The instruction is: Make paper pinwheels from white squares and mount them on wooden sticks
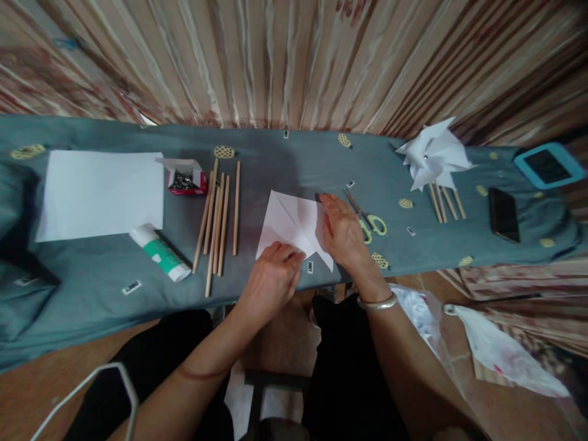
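Probably light, limp and easily creased, the cut white paper (281, 222) seems best held by its near edge or outer corners, gently around the slits. It lies on the cloth (316, 165), just beyond the bunched left hand (272, 278), its right side meeting the straighter-fingered right hand (343, 236); the hands are apart, but whether either pinches it I cannot tell.

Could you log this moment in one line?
left hand: on cut white paper, near edge | right hand: on paper, right side | scissors: right of paper | wooden sticks: left of paper
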Demonstrator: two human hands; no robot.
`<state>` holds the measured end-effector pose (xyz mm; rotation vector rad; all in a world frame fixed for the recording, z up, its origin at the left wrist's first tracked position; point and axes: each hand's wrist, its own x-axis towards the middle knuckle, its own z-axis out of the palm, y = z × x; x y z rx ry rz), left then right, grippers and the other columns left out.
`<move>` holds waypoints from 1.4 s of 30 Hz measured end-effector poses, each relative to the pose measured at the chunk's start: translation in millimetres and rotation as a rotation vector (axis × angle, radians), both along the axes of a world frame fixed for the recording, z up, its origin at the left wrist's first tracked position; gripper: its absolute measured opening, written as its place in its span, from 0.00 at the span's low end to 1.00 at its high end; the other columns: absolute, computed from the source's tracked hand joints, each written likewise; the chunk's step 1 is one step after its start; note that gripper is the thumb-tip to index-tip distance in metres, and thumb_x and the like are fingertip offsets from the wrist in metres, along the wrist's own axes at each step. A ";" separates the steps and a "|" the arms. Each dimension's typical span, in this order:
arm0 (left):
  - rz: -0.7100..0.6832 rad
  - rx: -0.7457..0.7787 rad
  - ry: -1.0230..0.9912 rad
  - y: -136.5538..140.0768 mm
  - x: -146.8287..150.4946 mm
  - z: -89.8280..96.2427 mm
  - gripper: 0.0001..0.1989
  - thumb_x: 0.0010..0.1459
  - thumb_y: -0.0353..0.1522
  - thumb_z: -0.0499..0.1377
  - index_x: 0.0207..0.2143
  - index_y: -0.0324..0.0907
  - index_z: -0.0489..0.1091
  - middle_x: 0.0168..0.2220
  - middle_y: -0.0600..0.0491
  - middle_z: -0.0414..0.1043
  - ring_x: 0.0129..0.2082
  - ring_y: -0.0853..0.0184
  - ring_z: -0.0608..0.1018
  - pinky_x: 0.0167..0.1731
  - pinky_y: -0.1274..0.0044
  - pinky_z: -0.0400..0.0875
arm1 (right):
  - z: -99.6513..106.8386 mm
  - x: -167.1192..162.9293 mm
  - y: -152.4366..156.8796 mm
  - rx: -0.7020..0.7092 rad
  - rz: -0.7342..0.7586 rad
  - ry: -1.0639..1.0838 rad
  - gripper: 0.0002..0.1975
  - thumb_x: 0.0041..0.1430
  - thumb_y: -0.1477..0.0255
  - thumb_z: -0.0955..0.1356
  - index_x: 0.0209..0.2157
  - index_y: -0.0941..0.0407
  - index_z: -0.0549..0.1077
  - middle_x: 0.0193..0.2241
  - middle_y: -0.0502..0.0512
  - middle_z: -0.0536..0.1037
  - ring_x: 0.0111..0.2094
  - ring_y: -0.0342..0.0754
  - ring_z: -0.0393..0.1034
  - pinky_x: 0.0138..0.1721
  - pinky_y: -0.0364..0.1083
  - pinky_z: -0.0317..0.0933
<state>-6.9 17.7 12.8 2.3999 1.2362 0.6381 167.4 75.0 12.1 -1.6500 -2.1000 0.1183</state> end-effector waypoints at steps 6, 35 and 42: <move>0.000 0.048 0.019 0.0 -4.5 1.3 0.12 0.59 0.23 0.55 0.45 0.34 0.72 0.40 0.45 0.75 0.40 0.59 0.74 0.41 0.66 0.75 | 1.3 4.6 11.3 0.001 -0.003 -0.114 0.20 0.65 0.72 0.59 0.54 0.64 0.70 0.51 0.67 0.76 0.53 0.57 0.68 0.56 0.61 0.59; -0.063 0.135 -0.017 -17.3 -15.0 -0.9 0.10 0.59 0.30 0.59 0.44 0.37 0.70 0.42 0.45 0.74 0.41 0.58 0.75 0.40 0.64 0.75 | 21.3 26.8 -61.4 -0.467 -0.185 0.427 0.14 0.58 0.63 0.67 0.41 0.56 0.77 0.26 0.53 0.82 0.27 0.49 0.77 0.31 0.48 0.70; -0.084 0.165 -0.003 -22.5 -14.1 0.9 0.06 0.62 0.27 0.56 0.41 0.35 0.70 0.38 0.46 0.75 0.39 0.61 0.75 0.38 0.69 0.77 | 21.2 25.5 -66.7 -0.255 0.181 0.347 0.14 0.61 0.77 0.63 0.44 0.52 0.77 0.45 0.54 0.80 0.48 0.49 0.74 0.52 0.55 0.68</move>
